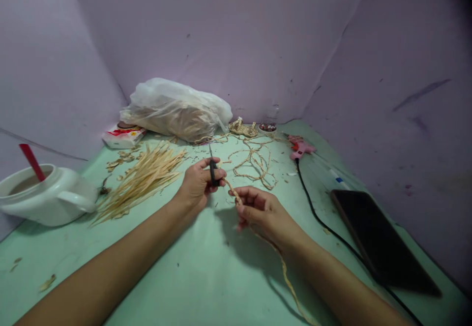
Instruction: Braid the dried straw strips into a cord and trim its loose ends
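My left hand (197,183) is closed around a pair of black-handled scissors (214,172), whose thin metal blade points away from me. A twisted straw-coloured cord (232,191) runs from the fingertips of that hand to my right hand (261,213). Thumb and fingers of my right hand pinch the cord near a thicker, knotted-looking part. From beneath this hand, a loose length of the cord trails toward the near edge of the view. Beyond both hands, more thin cord (254,161) lies in loose loops on the green tabletop (191,272).
Dry straw strips (143,178) lie left, beside a white pot (70,193) holding a red stick. Behind are a plastic bag (177,109), a small box (123,136), a woven piece (243,128) and a bead dish (267,128). Right are a pink glue gun (302,148) and dark tablet (383,242).
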A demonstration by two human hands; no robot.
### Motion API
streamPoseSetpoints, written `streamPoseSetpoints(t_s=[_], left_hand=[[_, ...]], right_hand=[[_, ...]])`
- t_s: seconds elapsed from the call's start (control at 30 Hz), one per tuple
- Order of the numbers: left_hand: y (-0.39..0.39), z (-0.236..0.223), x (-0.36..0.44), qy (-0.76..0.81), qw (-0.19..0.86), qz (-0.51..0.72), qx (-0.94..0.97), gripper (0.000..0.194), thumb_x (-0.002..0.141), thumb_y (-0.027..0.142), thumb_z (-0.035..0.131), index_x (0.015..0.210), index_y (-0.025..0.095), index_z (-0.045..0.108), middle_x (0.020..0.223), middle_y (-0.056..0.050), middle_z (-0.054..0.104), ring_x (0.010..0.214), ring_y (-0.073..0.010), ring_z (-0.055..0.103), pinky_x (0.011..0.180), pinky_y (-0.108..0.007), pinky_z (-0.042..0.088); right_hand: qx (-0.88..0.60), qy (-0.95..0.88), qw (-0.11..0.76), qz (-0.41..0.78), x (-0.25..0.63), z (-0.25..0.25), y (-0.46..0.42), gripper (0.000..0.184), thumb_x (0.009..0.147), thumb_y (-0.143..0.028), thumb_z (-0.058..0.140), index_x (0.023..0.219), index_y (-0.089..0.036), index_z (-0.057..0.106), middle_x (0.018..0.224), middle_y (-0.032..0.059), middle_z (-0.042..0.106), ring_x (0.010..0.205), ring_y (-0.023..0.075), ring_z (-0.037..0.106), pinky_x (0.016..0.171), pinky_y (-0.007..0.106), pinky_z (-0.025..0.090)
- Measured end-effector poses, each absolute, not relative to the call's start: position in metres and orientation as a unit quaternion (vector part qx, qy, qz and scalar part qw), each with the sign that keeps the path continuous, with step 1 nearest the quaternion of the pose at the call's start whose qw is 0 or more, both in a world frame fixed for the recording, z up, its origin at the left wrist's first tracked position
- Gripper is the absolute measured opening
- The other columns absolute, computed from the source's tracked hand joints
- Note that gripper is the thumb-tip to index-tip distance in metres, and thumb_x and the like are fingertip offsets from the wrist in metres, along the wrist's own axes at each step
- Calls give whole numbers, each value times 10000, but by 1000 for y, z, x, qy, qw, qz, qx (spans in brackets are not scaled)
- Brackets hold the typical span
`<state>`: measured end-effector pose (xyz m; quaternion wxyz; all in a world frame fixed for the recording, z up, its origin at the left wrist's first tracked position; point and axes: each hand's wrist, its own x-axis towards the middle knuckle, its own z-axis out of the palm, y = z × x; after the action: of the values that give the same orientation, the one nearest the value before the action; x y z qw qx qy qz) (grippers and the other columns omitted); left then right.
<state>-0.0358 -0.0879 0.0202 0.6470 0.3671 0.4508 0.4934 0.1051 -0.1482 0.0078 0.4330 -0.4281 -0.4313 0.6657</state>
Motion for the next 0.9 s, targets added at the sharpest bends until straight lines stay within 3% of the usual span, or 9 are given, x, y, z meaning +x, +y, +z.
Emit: streamPoseSetpoints(t_s=[0.1, 0.17, 0.33, 0.47, 0.63, 0.9], left_hand=[[-87, 25, -39, 507, 504, 531, 455, 420, 530, 156, 684, 902, 163, 489, 518, 50, 557, 454, -101, 550, 379, -152, 311], [-87, 27, -42, 521, 422, 536, 512, 408, 542, 187, 691, 907, 161, 510, 543, 47, 569, 475, -101, 555, 421, -165, 360], [-85, 25, -51, 547, 237, 514, 617, 354, 614, 201, 626, 961, 165, 563, 653, 5, 629, 579, -125, 591, 523, -197, 425], [-84, 24, -54, 586, 125, 473, 646, 347, 639, 200, 578, 985, 190, 581, 729, -20, 653, 680, -161, 616, 584, -226, 436], [-83, 24, -53, 639, 55, 408, 650, 330, 651, 235, 558, 977, 234, 605, 768, -19, 662, 709, -176, 610, 608, -250, 418], [-75, 12, -42, 626, 85, 368, 682, 293, 630, 187, 530, 901, 252, 620, 690, 0, 639, 624, -161, 571, 559, -249, 368]], right_hand=[[-471, -454, 433, 620, 105, 5, -146, 422, 562, -201, 676, 956, -189, 526, 735, -39, 497, 449, 62, 456, 333, 197, 392], [-504, -462, 432, 588, 104, 2, -146, 389, 579, -202, 657, 937, -192, 505, 776, -26, 508, 451, 71, 492, 308, 194, 384], [-534, -470, 446, 543, 104, -3, -145, 193, 656, -260, 612, 811, -159, 556, 601, -28, 535, 457, 102, 531, 365, 214, 430], [-529, -442, 446, 571, 103, -3, -146, 194, 655, -294, 633, 756, -131, 605, 578, -2, 591, 428, 87, 522, 400, 219, 447], [-444, -392, 433, 680, 102, -3, -149, 265, 612, -325, 698, 769, -131, 609, 542, -21, 594, 402, 80, 529, 395, 206, 449], [-372, -413, 445, 702, 105, -3, -151, 241, 643, -311, 702, 786, -121, 659, 550, -11, 604, 382, 68, 522, 370, 191, 430]])
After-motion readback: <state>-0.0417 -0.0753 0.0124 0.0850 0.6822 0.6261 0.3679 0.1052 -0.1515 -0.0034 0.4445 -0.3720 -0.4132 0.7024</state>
